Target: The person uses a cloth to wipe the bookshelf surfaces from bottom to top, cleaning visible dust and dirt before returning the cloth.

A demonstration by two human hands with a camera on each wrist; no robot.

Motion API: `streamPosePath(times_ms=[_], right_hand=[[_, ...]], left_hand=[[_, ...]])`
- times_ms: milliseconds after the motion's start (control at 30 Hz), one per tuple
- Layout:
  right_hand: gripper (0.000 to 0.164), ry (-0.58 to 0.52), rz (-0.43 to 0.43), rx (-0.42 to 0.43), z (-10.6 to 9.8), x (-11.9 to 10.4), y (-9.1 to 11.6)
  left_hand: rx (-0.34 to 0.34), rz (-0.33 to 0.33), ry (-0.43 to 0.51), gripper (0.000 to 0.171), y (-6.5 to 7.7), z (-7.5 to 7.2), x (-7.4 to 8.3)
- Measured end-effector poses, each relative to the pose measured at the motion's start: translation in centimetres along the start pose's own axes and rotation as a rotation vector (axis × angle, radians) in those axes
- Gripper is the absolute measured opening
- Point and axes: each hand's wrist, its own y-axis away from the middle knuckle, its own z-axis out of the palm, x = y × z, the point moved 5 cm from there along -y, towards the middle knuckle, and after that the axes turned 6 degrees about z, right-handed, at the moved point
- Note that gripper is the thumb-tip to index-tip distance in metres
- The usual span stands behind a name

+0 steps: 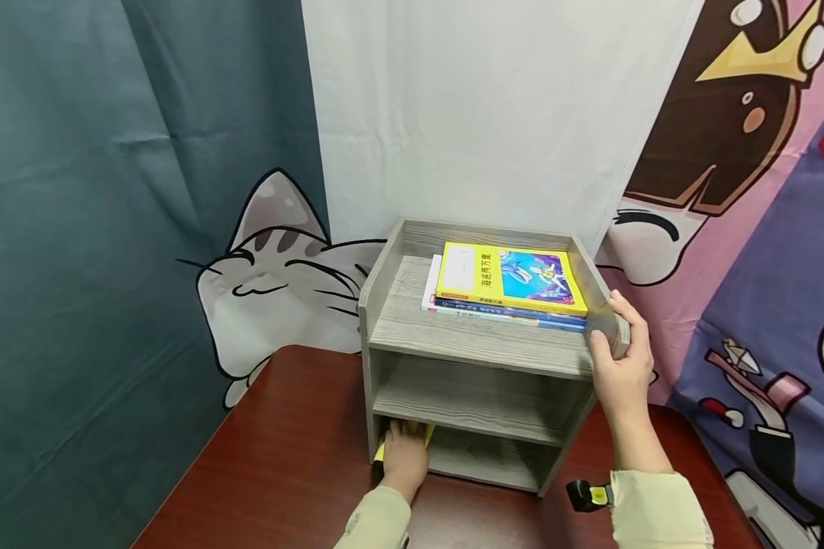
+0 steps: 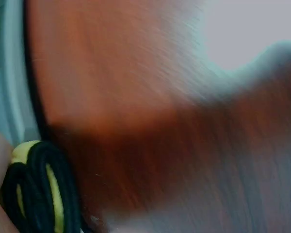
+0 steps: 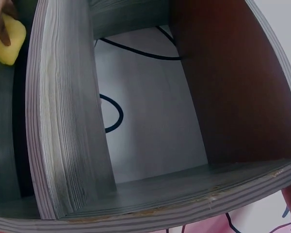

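A grey wood-grain desktop shelf [image 1: 481, 358] with a top tray and two compartments below stands on the table. At the left of its lowest compartment, my left hand [image 1: 405, 457] holds a folded yellow cloth [image 3: 9, 42] down against the board. In the left wrist view, black-edged folds of the cloth [image 2: 43, 184] show beside the hand, and the picture is blurred. My right hand [image 1: 621, 358] grips the front end of the shelf's right side panel, thumb on the inner face and fingers around the outside. Part of the cloth is hidden under the left hand.
Several books [image 1: 511, 282] lie stacked on the top tray, a yellow-covered one uppermost. The red-brown table [image 1: 275, 457] extends around the shelf. Printed curtains [image 1: 487, 114] hang behind. Black cables [image 3: 119, 114] appear through the shelf opening in the right wrist view.
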Motion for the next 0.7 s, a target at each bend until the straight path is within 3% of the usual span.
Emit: streamPosePath(times_ms=[100, 300, 400, 700], right_hand=[[0.045, 0.013, 0.005, -0.008, -0.1, -0.1, 0.0], [0.042, 0.026, 0.005, -0.017, 0.0, -2.3, 0.4], [0.042, 0.025, 0.004, -0.017, 0.1, -3.4, 0.6], [0.045, 0.008, 0.037, 0.004, 0.1, -0.2, 0.1]], left_hand=[[0.025, 0.081, -0.118, 0.027, -0.3, 0.2, 0.3], [-0.138, 0.067, -0.276, 0.026, -1.2, -0.1, -0.4], [-0.151, 0.056, -0.25, 0.029, -1.4, -0.1, -0.3], [0.072, -0.021, -0.005, 0.021, -0.6, -0.4, -0.4]])
